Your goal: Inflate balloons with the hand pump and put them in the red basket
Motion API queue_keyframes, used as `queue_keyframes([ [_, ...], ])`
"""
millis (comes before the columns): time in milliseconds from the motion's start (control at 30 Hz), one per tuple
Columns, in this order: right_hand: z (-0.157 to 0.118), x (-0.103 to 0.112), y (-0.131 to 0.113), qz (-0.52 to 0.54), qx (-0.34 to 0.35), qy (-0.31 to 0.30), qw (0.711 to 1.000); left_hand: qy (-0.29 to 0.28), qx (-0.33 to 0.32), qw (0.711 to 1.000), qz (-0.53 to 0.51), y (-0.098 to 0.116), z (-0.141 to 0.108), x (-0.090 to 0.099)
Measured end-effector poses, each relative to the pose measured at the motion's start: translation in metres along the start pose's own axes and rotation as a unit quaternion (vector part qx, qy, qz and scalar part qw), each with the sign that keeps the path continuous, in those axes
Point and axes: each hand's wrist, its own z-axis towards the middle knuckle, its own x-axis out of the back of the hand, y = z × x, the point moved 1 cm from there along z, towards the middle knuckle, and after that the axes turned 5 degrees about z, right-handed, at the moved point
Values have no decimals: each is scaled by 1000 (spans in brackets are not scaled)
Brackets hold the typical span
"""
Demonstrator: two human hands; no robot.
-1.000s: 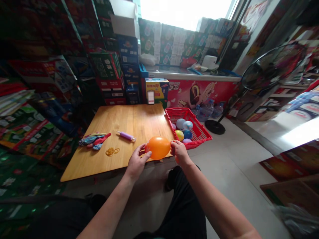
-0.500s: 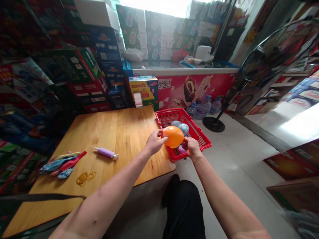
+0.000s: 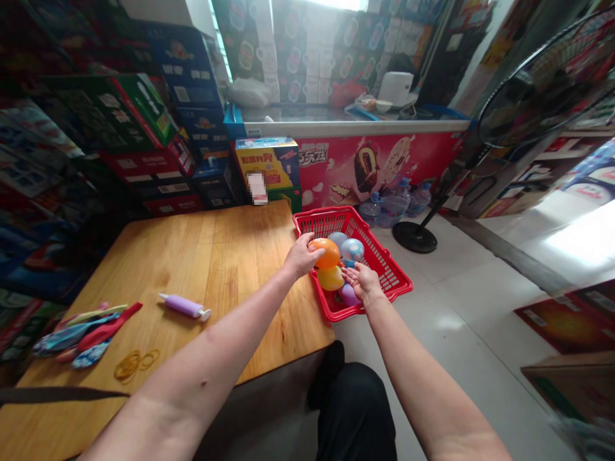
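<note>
My left hand [image 3: 303, 255] has its fingers on the left side of an orange balloon [image 3: 327, 253], over the red basket [image 3: 394, 280]. Just right of the balloon, my right hand [image 3: 361, 280] is open, palm turned up and fingers spread, holding nothing. Inside the basket lie a yellow balloon [image 3: 330, 278], a light blue patterned balloon [image 3: 352, 251], a purple balloon [image 3: 349, 294] and a greyish balloon [image 3: 337, 239]. On the wooden table [image 3: 216, 250] are a purple pump [image 3: 184, 306], several uninflated balloons [image 3: 100, 333] and yellow rubber bands [image 3: 127, 366].
Behind the basket stand water bottles [image 3: 394, 206] and a red-fronted freezer [image 3: 331, 168]. A black floor fan [image 3: 416, 237] is at the right. Stacked boxes [image 3: 192, 128] rise behind the table, and cartons [image 3: 567, 314] sit on the floor at far right.
The orange balloon has moved down into the basket area with my left hand at it. My right hand has let go of it and opened. The yellow balloon now shows. The view has shifted slightly.
</note>
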Motion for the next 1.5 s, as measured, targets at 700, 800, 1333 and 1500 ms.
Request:
queue_keyframes([
  [700, -144, -29, 77, -47, 53, -91, 993, 142, 80, 986, 33, -42, -192, 159],
  [800, -169, -41, 98, -70, 49, -108, 990, 163, 87, 982, 30, -55, -225, 188],
  [1333, -212, -155, 225, -162, 23, -223, 961, 359, 121, 885, 272, -149, -264, 414],
  [1500, -195, -201, 252, -174, 23, -261, 949, 363, 102, 855, 357, -173, -250, 450],
])
